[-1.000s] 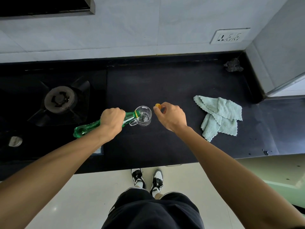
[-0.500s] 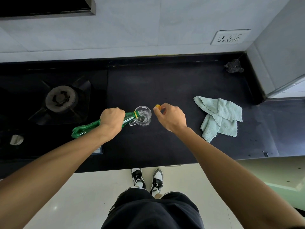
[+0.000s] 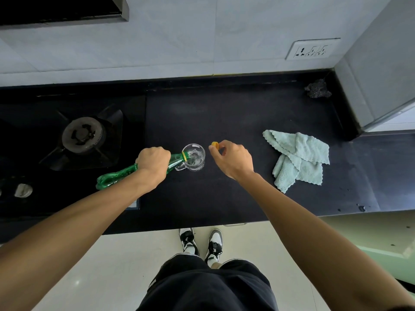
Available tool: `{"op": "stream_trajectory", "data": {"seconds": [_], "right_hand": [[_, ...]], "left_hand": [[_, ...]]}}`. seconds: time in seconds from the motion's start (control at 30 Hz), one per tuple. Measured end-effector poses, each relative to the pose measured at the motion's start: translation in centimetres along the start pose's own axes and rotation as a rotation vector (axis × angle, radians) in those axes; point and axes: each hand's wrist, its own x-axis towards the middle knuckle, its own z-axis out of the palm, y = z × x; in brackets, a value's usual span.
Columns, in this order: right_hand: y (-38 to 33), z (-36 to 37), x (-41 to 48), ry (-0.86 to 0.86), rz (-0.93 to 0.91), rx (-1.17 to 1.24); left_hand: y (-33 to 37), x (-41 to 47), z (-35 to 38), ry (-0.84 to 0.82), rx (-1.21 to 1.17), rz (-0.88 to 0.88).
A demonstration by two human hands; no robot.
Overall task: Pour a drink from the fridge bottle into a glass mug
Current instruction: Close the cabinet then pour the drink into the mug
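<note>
A clear glass mug stands on the black counter, its handle toward me, with clear fizzy liquid inside. My left hand grips a green plastic bottle around its upper body. The bottle lies tilted steeply, its yellow-ringed neck over the mug's left rim and its base raised toward the lower left. Just right of the mug, my right hand pinches the small yellow bottle cap between thumb and fingertips, above the counter.
A gas burner and stove knob sit left of the mug. A crumpled pale green cloth lies to the right, a dark scrubber in the back right corner. The counter's front edge runs above my shoes.
The bottle's base has lifted a little, so the tilt toward the mug is steeper. Both hands and the mug stay nearly where they were.
</note>
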Motion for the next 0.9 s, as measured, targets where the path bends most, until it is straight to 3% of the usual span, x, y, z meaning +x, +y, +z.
{"op": "stream_trajectory", "data": {"seconds": [0.47,0.9], "right_hand": [[-0.04,0.13,-0.03,-0.004,0.015,0.010],[-0.38,-0.20,0.11,-0.005,0.015,0.008]], "left_hand": [[-0.08,0.09,-0.04,-0.029,0.020,-0.002],[-0.59,0.09,0.31,0.024,-0.108,-0.006]]}}
